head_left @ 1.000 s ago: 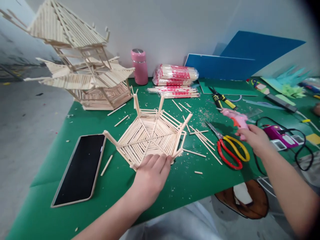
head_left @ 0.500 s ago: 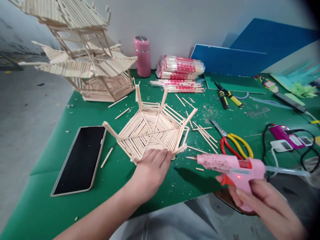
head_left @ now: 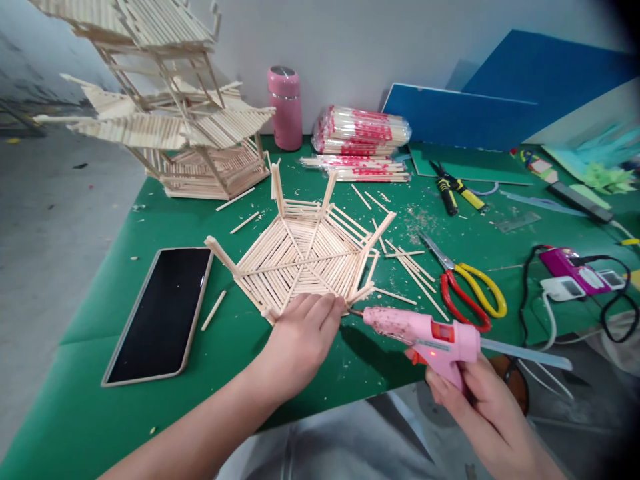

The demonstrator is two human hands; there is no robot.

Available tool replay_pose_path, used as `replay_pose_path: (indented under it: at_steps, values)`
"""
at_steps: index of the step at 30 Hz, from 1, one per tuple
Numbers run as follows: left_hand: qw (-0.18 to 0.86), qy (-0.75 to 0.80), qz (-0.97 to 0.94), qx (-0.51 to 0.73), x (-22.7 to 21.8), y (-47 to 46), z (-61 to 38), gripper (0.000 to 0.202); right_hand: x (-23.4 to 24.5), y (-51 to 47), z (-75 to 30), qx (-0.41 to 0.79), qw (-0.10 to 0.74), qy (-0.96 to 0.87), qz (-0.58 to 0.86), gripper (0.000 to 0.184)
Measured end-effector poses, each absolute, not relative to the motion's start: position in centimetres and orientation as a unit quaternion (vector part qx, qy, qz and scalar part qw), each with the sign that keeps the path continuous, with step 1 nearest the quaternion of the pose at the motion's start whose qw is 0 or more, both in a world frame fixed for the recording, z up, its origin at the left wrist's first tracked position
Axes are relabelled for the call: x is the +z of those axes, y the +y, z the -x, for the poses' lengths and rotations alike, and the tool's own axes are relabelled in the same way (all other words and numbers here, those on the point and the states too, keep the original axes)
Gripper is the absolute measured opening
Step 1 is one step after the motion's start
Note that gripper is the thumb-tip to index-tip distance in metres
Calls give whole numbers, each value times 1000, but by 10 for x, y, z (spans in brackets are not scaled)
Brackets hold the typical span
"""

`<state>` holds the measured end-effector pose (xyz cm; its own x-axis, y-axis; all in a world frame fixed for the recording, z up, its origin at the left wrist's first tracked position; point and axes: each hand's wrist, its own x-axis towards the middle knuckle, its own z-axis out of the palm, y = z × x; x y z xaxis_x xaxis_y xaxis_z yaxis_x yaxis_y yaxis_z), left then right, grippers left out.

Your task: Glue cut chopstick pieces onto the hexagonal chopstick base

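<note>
Left hand [head_left: 303,340] is curling over the frame [head_left: 320,250] on the worktop [head_left: 220,347], grip hidden; right hand [head_left: 480,403] is clutching the glue gun [head_left: 423,331]. Frame's looking light, stiff, fragile: its base [head_left: 265,280] is likely offering safest hold.

The glue gun [head_left: 400,325] was pink, mottled brown at the front, with an orange trigger [head_left: 419,358], a red light [head_left: 433,354] and a translucent bluish glue stick [head_left: 527,352]. The stick base [head_left: 280,283] was pale straw, patterned in nested rings crossed by spokes. The bench [head_left: 100,427] was green. The scissors [head_left: 451,268] were silver-bladed, looped in red and yellow; the pliers [head_left: 447,193], yellow and black. The flask [head_left: 286,117] was pink, banded silver.
</note>
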<state>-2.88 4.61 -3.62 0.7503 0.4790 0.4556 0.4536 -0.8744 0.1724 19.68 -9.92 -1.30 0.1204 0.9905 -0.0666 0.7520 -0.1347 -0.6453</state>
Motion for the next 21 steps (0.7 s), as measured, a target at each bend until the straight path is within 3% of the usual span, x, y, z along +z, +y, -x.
replay_pose_path:
  at_steps: [21]
  values:
    - [24,246,-936,252,-35,47,29,24,-15,-99,-198,252,231,-610,714,36]
